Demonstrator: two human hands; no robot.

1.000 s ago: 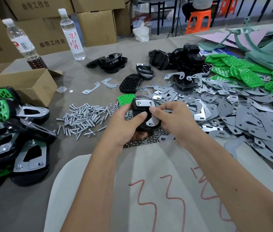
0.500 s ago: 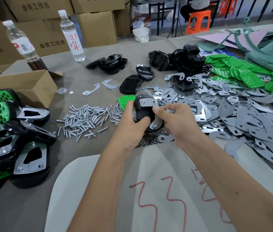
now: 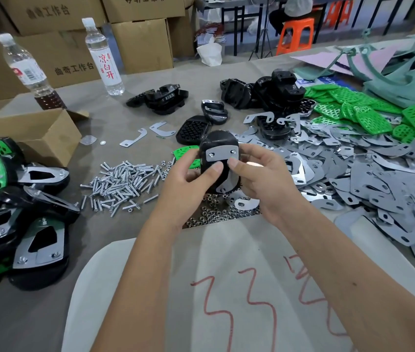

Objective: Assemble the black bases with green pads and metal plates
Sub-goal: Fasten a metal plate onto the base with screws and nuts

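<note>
The base at frame centre was glossy black, its plate dull silver. Pads at upper right were bright green, perforated with dark holes. The stool at top was orange; the bottle label bore red characters, seemingly on white.

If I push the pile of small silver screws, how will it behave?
The small silver screws lie loose, so they would probably scatter. Their round shafts may roll on the grey table cover. Each looks light.

Left hand and right hand raised, thumbs meeting.
</note>
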